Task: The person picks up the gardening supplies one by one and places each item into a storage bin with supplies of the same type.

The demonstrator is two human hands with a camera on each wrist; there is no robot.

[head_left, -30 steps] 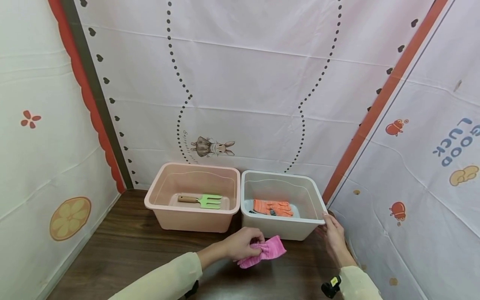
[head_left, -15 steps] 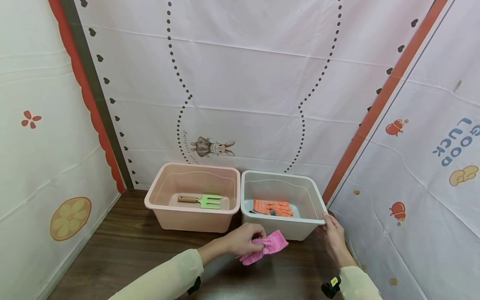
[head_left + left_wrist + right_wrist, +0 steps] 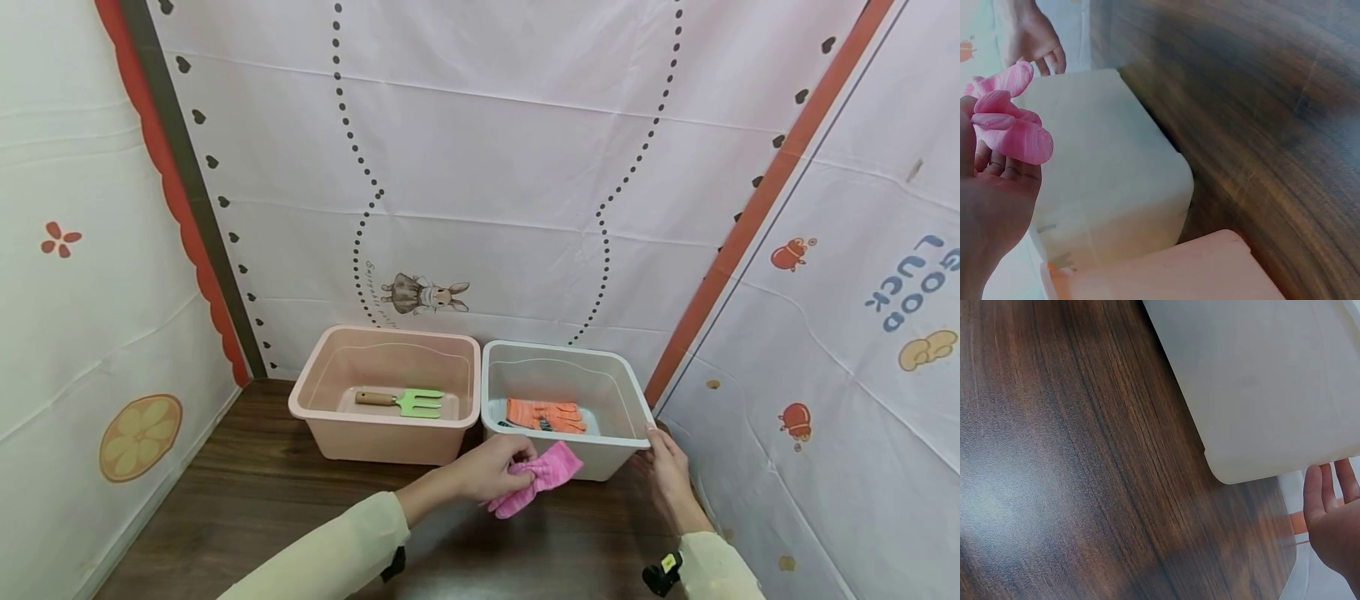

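My left hand [image 3: 495, 468] pinches a pink knit glove [image 3: 555, 468] between thumb and fingers, in front of the white bin [image 3: 562, 455]. In the left wrist view the stubby fingers of the glove [image 3: 1019, 139] stick out past my palm. At the bin's front right corner my right hand [image 3: 669, 475] grips the rim, thumb on top and fingers against the outer side. The right wrist view shows those fingers [image 3: 1314, 490] along the bin's wall. Inside the white bin lies an orange glove [image 3: 546, 415] with a dark patch along its near side.
Left of the white bin stands a pink bin [image 3: 386, 442], rims nearly meeting. It contains a green hand fork [image 3: 417, 403] with a wooden handle. Both bins stand on a dark wooden table [image 3: 247, 508], against a printed cloth wall [image 3: 480, 167]; cloth walls also rise on both sides.
My left hand has moved up and slightly right with the pink glove, closer to the white bin's front. The right hand has stayed on the rim.
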